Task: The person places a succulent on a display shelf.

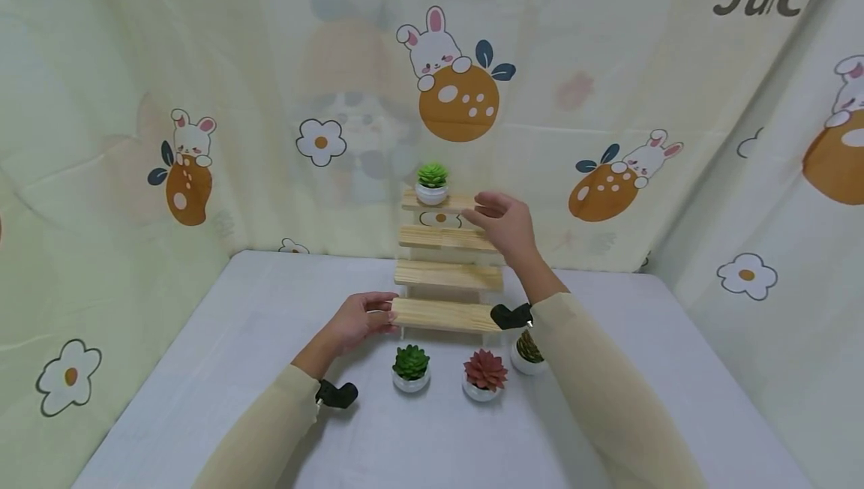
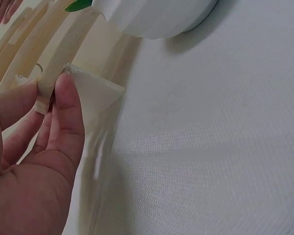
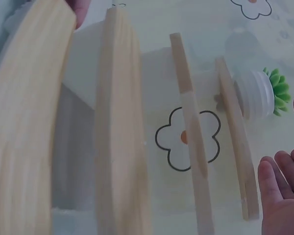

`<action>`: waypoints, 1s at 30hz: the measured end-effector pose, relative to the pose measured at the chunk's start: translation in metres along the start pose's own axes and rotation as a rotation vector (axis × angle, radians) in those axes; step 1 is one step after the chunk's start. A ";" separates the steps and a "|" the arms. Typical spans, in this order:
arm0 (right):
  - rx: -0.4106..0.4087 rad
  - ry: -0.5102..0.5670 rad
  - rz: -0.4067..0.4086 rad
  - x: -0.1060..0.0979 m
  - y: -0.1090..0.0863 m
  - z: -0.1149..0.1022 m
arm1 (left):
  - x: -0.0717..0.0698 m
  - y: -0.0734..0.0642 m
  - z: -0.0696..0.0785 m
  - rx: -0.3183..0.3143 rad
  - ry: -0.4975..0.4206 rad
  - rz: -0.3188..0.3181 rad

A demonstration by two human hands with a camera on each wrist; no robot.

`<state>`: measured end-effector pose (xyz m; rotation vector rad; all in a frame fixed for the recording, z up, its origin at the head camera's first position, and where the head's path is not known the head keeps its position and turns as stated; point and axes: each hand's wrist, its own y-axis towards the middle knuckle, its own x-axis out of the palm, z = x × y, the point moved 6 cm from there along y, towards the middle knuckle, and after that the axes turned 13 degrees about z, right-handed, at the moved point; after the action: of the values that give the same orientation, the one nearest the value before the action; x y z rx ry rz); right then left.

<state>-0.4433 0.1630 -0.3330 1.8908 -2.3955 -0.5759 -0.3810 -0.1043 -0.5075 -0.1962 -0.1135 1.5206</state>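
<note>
A four-step wooden plant stand point(image 1: 445, 275) rises at the back of the table. My left hand point(image 1: 358, 322) pinches the left end of its lowest board point(image 2: 54, 73) between thumb and fingers. Up at the right end of the top board point(image 3: 237, 152), my right hand point(image 1: 505, 225) is held with fingers loosely extended and nothing in its grasp. A bright green potted succulent point(image 1: 432, 183) in a white ribbed pot stands toward the left of that top board. The three lower boards carry no pots.
In front of the stand are a dark green succulent point(image 1: 411, 367), a red succulent point(image 1: 484, 375) and a brownish-green one point(image 1: 528, 352), partly hidden by the right sleeve point(image 1: 594, 376). A printed curtain point(image 1: 364, 46) hangs close behind the stand. White cloth point(image 1: 270, 309) covers the table.
</note>
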 end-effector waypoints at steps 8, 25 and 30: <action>0.022 -0.018 -0.007 -0.027 -0.022 0.017 | -0.003 -0.002 0.001 0.024 -0.006 -0.009; 0.010 -0.163 0.025 -0.093 -0.068 0.062 | -0.002 0.000 0.001 0.002 -0.017 -0.018; -0.001 -0.261 0.060 -0.112 -0.081 0.079 | 0.000 0.000 -0.001 -0.009 -0.024 -0.009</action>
<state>-0.3593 0.2742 -0.4095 1.8380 -2.5928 -0.8683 -0.3809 -0.1048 -0.5084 -0.1842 -0.1401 1.5140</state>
